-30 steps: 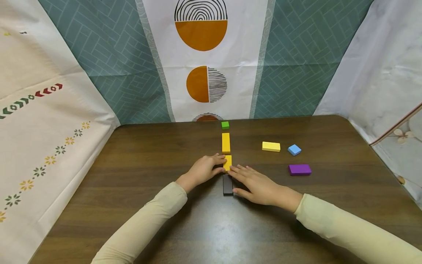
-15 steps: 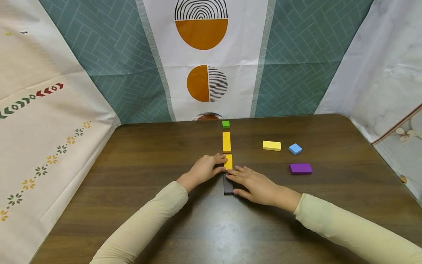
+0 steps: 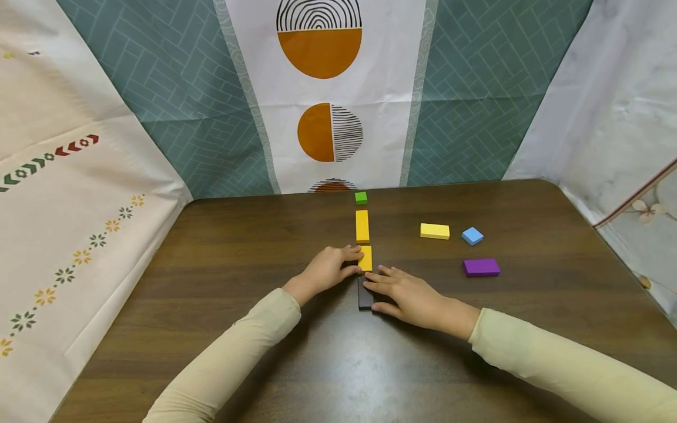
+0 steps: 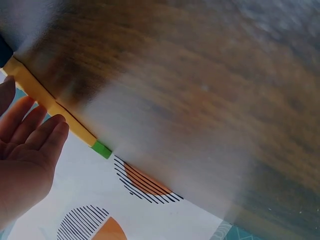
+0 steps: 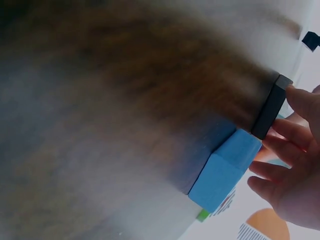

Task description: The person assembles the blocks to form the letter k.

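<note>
My left hand (image 3: 329,269) lies at the left side of a short yellow block (image 3: 365,258), fingertips on its edge and thumb by its near corner. My right hand (image 3: 409,296) has its fingertips over the far part of a black block (image 3: 365,298), thumb by the near right edge. In the right wrist view that thumb touches one end of the black block (image 5: 272,107). Both hands have loosely extended fingers. Beyond the short yellow block, a long orange-yellow block (image 3: 362,227) and a small green block (image 3: 361,198) continue the row.
To the right on the wooden table (image 3: 238,235) lie a pale yellow block (image 3: 435,231), a light blue block (image 3: 472,236) and a purple block (image 3: 481,268). Patterned cloth (image 3: 211,117) hangs behind the table's far edge. The right wrist view shows a blue-looking block (image 5: 225,167) beside the black one.
My right fingertips have slid from the yellow block's near edge onto the far part of the black block. The left hand stays at the yellow block.
</note>
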{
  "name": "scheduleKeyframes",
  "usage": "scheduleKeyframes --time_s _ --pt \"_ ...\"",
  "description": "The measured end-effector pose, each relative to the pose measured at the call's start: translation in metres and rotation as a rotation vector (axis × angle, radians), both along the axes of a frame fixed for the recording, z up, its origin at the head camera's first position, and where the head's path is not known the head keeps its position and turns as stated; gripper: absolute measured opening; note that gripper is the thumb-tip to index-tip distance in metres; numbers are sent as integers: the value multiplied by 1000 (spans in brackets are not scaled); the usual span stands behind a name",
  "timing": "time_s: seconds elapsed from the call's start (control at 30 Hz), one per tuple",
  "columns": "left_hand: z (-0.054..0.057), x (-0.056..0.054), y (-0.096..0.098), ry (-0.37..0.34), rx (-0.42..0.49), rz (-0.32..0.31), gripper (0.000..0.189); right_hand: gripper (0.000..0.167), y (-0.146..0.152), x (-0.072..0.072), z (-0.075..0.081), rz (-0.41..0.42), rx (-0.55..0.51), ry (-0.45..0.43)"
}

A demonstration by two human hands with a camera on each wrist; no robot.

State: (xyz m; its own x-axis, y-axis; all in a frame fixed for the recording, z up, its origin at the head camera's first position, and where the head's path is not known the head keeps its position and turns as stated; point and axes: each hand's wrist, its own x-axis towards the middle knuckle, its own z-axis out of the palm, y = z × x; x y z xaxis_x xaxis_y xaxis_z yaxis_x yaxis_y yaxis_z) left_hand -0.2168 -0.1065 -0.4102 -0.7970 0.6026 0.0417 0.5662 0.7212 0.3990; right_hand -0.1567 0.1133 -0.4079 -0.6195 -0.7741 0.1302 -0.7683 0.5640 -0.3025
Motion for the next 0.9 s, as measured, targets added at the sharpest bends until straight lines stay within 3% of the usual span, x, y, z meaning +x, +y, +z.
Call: scheduleKeyframes --time_s 0.43,0.9 --pt "4 -1 -2 -43 -11 -22 44 48 0 0 0 -66 -6 33" --pt "6 -3 -4 -90 -23 -43 47 49 -3 -2 2 -75 6 14"
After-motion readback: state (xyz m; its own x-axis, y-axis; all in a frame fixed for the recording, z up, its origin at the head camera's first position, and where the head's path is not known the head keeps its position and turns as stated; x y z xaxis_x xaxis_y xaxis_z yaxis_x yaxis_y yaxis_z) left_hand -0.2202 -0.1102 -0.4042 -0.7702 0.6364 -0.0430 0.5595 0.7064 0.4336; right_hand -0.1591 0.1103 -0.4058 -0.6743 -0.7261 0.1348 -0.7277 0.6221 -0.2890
